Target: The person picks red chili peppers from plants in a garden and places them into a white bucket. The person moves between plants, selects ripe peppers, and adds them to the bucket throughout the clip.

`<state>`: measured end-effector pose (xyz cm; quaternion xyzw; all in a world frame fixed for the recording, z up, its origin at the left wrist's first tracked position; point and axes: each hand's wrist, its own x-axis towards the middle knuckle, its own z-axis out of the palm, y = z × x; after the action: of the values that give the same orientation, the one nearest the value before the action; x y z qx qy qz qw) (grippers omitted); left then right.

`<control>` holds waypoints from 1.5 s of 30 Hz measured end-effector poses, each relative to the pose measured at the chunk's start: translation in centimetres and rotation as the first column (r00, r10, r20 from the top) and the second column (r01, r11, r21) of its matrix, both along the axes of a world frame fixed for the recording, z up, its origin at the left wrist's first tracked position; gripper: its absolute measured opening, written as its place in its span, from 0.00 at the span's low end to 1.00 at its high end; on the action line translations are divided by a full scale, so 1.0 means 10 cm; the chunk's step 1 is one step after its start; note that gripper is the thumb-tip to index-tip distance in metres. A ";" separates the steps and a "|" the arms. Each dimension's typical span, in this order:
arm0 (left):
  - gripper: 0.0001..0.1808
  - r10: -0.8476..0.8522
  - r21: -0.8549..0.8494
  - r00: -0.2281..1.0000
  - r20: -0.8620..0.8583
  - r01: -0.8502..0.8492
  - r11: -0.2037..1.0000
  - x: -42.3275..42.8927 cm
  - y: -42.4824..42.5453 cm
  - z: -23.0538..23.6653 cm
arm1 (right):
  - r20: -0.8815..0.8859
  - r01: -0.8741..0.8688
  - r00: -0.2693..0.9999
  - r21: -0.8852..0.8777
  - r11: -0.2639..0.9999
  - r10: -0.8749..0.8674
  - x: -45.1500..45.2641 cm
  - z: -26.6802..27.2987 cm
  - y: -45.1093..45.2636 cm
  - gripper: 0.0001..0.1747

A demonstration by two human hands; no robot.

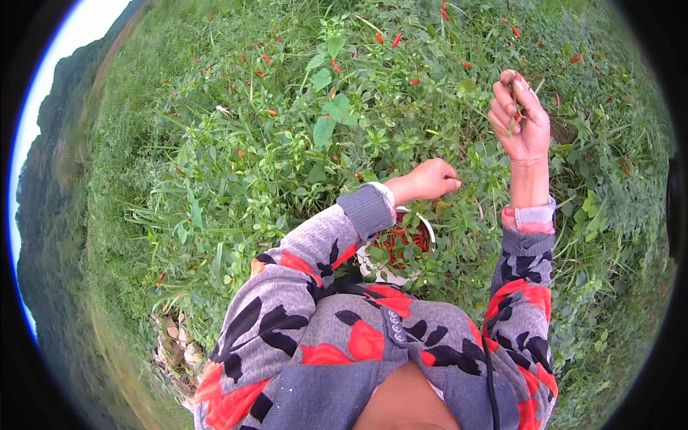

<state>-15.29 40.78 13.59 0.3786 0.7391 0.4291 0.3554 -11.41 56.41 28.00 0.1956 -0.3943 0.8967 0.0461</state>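
Note:
My right hand [518,115] is raised over the plants, palm turned towards me and fingers curled. Caught between its fingers is a red chili pepper [517,115] with thin green stems. My left hand [427,180] hovers lower, its back to the camera and fingers bent down over the chili foliage. Whether it grips anything cannot be seen. Just below it stands a white bucket [431,231] with many red chili peppers [400,244] inside, partly covered by my left sleeve and by leaves.
Dense chili plants [258,177] with scattered red fruits, such as one chili pepper [396,40], surround me. Broad vine leaves [338,107] climb among them. A pale, crumpled pile [180,344] lies at lower left. Wooded hills [59,134] rise at far left.

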 end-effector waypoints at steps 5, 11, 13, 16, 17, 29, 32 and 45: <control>0.12 0.084 0.310 0.956 0.280 -0.173 0.935 -0.36 -0.22 0.29 | -0.010 -0.054 0.998 0.072 0.996 0.055 -0.33 0.20 -0.24 0.09; 0.16 0.155 0.513 0.823 0.546 -0.475 0.714 -0.58 -0.51 0.72 | 0.209 0.031 0.976 0.110 0.993 -0.053 -0.57 -0.29 -0.47 0.09; 0.17 0.228 0.539 0.866 0.445 -0.462 0.704 -0.63 -0.53 0.74 | 0.230 0.039 0.972 0.053 0.998 -0.050 -0.70 -0.41 -0.51 0.09; 0.18 0.284 0.499 0.880 0.380 -0.454 0.738 -0.45 -0.58 0.80 | 0.253 0.133 0.955 0.114 0.985 -0.158 -0.61 -0.47 -0.61 0.09; 0.19 0.293 0.473 0.880 0.375 -0.453 0.756 -0.35 -0.59 0.83 | 0.269 0.177 0.938 0.167 0.970 -0.218 -0.54 -0.48 -0.62 0.10; 0.08 0.559 0.480 0.785 -0.267 -0.395 0.783 -0.21 -0.50 0.75 | 0.062 0.555 0.759 0.457 0.695 -0.648 -0.53 -0.56 -0.85 0.13; 0.09 0.458 0.450 0.888 -0.039 -0.393 0.802 -0.05 -0.52 0.70 | 0.151 0.554 0.746 0.399 0.730 -0.649 -0.43 -0.58 -0.89 0.12; 0.18 0.263 0.464 0.397 0.880 -0.839 -0.286 -1.12 -2.38 0.93 | 0.277 0.464 0.800 0.276 0.842 -0.531 -0.84 -0.36 0.04 0.15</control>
<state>-26.50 16.96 22.85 -0.0352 0.2458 0.9648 -0.0862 -19.85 56.84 24.42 -0.0710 -0.5192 0.8297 0.1920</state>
